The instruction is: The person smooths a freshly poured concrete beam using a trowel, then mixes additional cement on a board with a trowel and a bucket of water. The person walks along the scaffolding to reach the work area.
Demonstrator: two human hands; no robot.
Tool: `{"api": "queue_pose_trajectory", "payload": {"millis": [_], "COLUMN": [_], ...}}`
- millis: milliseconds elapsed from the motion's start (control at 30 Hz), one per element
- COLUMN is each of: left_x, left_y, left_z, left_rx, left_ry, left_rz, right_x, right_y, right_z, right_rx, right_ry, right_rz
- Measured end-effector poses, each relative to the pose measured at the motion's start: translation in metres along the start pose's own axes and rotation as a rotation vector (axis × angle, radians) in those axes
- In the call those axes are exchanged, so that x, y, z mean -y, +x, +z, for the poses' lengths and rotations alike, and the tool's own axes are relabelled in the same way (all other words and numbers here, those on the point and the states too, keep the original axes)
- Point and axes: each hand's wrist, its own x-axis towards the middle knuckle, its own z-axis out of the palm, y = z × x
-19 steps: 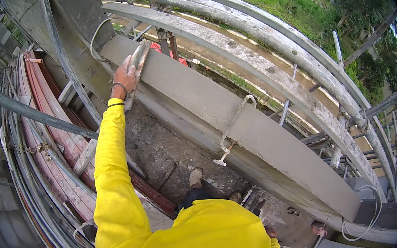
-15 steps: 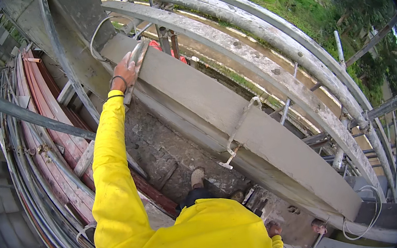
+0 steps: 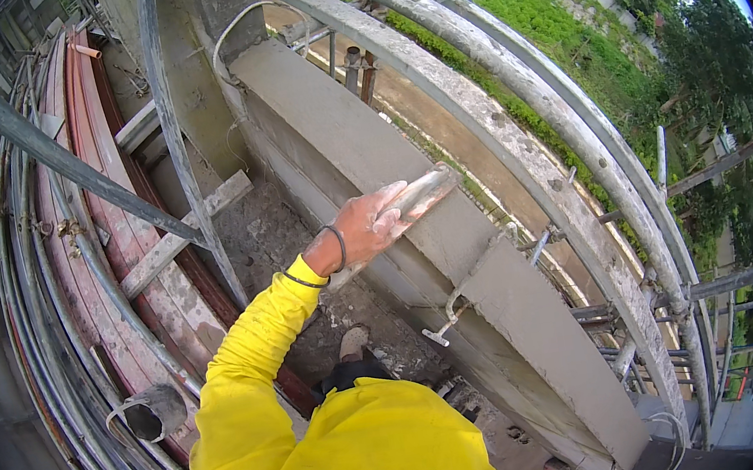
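Note:
My left hand (image 3: 362,229), in a yellow sleeve with dark bands at the wrist, is closed round a long plastering float (image 3: 424,196) smeared with cement. The float lies across the smooth grey top of a low concrete wall (image 3: 324,128), nearly square to its length. My fingers hide much of the float's middle. Just beyond it toward the lower right, a bent steel clamp (image 3: 451,313) hooks over the wall's edge and down its inner side. My right hand is out of view.
Scaffold pipes (image 3: 505,56) curve along the wall's outer side, with a grassy slope (image 3: 519,16) beyond. Reddish planks (image 3: 95,224) and bundled pipes (image 3: 30,309) lie at left. A diagonal pole (image 3: 71,152) crosses above them. A cement-stained cylindrical container (image 3: 162,411) stands lower left.
My left hand has brought the float along the wall top from its far left end toward the clamp. The view has shifted, and my right hand has left the picture.

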Motion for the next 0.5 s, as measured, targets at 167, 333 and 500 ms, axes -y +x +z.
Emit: {"api": "queue_pose_trajectory", "payload": {"millis": [167, 333, 500], "left_x": [0.013, 0.118, 0.192], "left_y": [-0.044, -0.027, 0.037], "left_z": [-0.014, -0.043, -0.091], "left_rx": [-0.487, -1.008, -1.110], "left_ry": [-0.465, -1.032, -1.216], "left_rz": [-0.130, -0.101, -0.108], "right_x": [0.045, 0.085, 0.101], "right_y": [0.005, 0.010, 0.001], "right_z": [-0.033, -0.052, -0.052], "right_rx": [-0.008, -0.032, -0.053], "right_ry": [-0.106, -0.154, -0.185], "right_rz": [-0.039, -0.081, -0.105]}}
